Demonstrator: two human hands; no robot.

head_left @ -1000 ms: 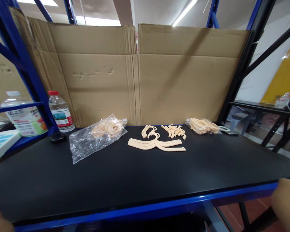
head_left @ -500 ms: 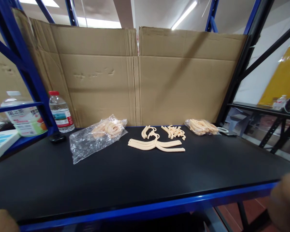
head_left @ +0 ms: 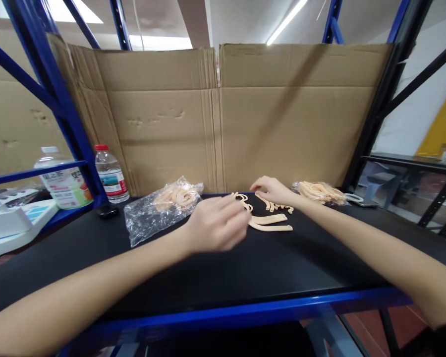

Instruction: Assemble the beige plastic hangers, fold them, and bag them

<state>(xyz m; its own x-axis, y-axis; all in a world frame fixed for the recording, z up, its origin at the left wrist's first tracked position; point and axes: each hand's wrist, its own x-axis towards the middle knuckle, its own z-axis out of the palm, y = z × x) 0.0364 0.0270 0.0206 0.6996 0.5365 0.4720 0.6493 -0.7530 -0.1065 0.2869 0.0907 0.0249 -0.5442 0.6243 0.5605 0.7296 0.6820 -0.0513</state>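
My left hand [head_left: 220, 223] is over the middle of the black table, in front of cream curved pieces [head_left: 269, 223] and covering their left part. Its fingers are smeared by motion, so what they do is unclear. Farther back, my right hand [head_left: 269, 187] hangs over a small pile of cream pieces [head_left: 278, 207], its fingers bent down and apart, nothing seen in them. Hook-like cream pieces [head_left: 242, 198] lie between the two hands. A clear plastic bag with cream pieces [head_left: 174, 198] rests left of them, and another bag [head_left: 319, 192] sits at the right.
A red-capped bottle [head_left: 111, 178] and a black object [head_left: 107, 210] stand at the left. A cardboard sheet [head_left: 163, 124] rises behind the table [head_left: 193, 282]. Blue metal posts [head_left: 65, 109] flank the left side, with a larger bottle [head_left: 65, 186] beyond.
Both hands have come in from the lower corners to the cream pieces, the left to the middle and the right to the back pile. The view has shifted slightly.
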